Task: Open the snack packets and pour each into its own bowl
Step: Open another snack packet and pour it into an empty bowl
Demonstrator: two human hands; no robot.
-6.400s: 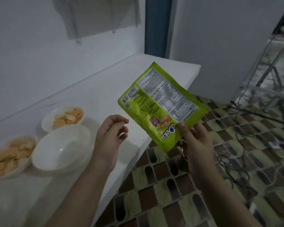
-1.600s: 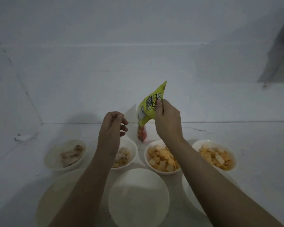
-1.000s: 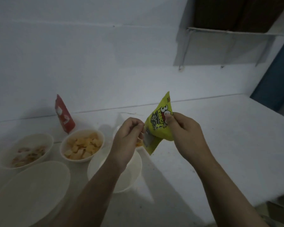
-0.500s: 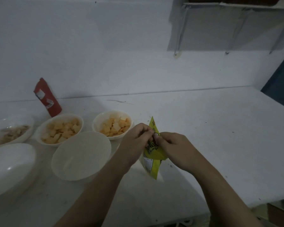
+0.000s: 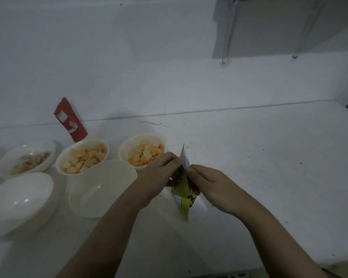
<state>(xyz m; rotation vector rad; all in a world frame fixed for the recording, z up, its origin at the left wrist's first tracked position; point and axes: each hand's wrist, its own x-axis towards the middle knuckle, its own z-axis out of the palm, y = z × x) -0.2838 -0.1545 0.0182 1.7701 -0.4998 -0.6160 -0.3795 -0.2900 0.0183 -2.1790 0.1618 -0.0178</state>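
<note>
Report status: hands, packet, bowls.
Left hand and right hand both pinch yellow packet top edge. Packet unopened as far as visible. Empty bowl beside left hand. Nothing blocking.

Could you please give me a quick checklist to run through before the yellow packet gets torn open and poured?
1. Both hands pinch the packet top: ok; left hand and right hand meet on the yellow snack packet.
2. Packet upright, top edge up: ok.
3. Packet already torn: cannot tell; the fingers hide the seal.
4. Empty bowl within reach: ok; empty bowl sits just left of the hands.
5. Packet over that bowl: not ok; it hangs over the white counter.
6. Filled cracker bowl clear of spills: cannot tell; it is close behind the left hand.
</note>
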